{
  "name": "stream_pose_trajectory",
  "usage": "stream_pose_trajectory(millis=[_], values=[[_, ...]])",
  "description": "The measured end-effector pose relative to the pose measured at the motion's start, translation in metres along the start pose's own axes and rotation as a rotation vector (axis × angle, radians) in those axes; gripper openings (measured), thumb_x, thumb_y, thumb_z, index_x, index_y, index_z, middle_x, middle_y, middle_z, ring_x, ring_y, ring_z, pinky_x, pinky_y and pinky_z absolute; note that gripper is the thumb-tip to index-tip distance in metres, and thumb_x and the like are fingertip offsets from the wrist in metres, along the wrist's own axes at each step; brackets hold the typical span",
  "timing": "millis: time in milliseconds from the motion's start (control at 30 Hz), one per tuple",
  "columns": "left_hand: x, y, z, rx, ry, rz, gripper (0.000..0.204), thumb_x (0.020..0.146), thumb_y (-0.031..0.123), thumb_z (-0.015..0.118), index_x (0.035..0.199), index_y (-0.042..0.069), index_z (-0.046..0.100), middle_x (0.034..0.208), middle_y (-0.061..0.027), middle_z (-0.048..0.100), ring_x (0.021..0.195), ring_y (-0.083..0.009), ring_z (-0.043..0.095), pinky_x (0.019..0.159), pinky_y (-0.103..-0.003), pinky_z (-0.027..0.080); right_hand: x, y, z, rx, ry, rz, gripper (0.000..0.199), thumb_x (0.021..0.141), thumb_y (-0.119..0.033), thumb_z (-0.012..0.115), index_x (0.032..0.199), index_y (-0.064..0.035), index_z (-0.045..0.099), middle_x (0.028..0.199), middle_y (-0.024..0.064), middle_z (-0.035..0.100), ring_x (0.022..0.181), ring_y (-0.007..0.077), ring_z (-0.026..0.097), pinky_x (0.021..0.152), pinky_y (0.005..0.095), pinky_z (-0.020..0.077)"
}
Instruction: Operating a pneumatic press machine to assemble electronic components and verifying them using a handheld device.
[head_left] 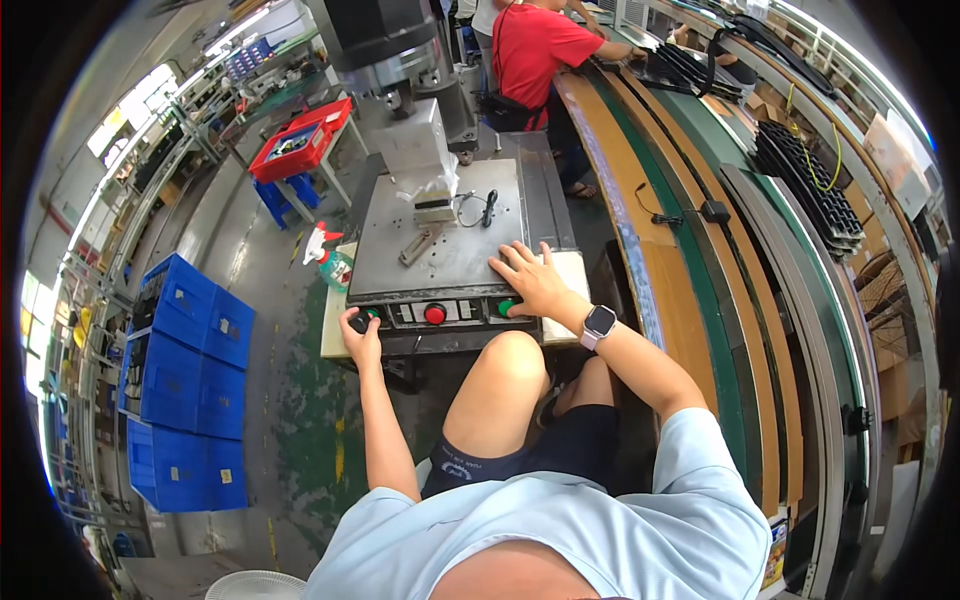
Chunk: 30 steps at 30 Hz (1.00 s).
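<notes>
My left hand (362, 340) is at the front left corner of a press machine. Its fingers curl around a small black object (359, 323), and the thumb is by the left green button (373, 313). My right hand (538, 287), with a watch on the wrist, lies with fingers spread on the right front edge of the metal plate (385, 255). Its thumb reaches down to the right green button (506, 308). Between the buttons sits a red button (435, 314). The metal press head (415, 135) comes down over a small fixture (434, 209); a black cable (490, 208) lies beside it.
A spray bottle (333, 262) stands left of the machine. Blue bins (205, 385) are stacked on the left floor, and a red tray (300, 145) is farther back. At right runs a long conveyor bench (640, 235); a person in red (540, 50) works at its far end.
</notes>
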<state>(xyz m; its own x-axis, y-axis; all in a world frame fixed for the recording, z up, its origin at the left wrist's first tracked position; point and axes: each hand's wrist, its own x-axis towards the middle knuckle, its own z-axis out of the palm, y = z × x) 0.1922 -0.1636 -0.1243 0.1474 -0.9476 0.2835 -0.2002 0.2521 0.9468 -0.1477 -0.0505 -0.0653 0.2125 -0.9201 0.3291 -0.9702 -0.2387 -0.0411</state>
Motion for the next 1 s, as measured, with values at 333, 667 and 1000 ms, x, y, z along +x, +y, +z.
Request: stream_pose_trajectory(millis=[333, 667, 1000], values=[[-0.019, 0.198, 0.114, -0.387, -0.593, 0.323, 0.044, 0.093, 0.017, 0.054, 0.134, 0.003, 0.045, 0.133, -0.0176, 0.049, 0.122, -0.0278, 0.045, 0.106, -0.037, 0.032, 0.053, -0.062, -0.086, 1.332, -0.027, 0.152, 0.039, 0.089, -0.018, 0.067, 0.122, -0.0026, 0.051, 0.103, 0.0117, 0.061, 0.087, 0.0176, 0.063, 0.073, 0.0284, 0.0520], [-0.141, 0.200, 0.100, 0.189, -1.013, 0.545, 0.039, 0.081, 0.021, 0.063, 0.116, 0.004, 0.058, 0.119, -0.0107, 0.060, 0.106, -0.0266, 0.057, 0.099, -0.037, 0.039, -0.182, 0.195, -0.261, -0.146, 0.393, 0.691, 0.031, 0.088, -0.022, 0.067, 0.113, -0.0045, 0.061, 0.100, 0.0133, 0.068, 0.079, 0.0288, 0.064, 0.073, 0.0385, 0.0507], [-0.128, 0.201, 0.108, 0.084, -1.081, 0.546, 0.022, 0.077, 0.014, 0.067, 0.096, 0.005, 0.064, 0.103, -0.0084, 0.064, 0.091, -0.0247, 0.059, 0.088, -0.035, 0.044, -0.319, 0.283, -0.238, -0.707, 0.122, 1.363, 0.056, 0.081, -0.040, 0.066, 0.110, 0.0076, 0.063, 0.104, 0.0244, 0.067, 0.095, 0.0390, 0.066, 0.082, 0.0452, 0.0539]])
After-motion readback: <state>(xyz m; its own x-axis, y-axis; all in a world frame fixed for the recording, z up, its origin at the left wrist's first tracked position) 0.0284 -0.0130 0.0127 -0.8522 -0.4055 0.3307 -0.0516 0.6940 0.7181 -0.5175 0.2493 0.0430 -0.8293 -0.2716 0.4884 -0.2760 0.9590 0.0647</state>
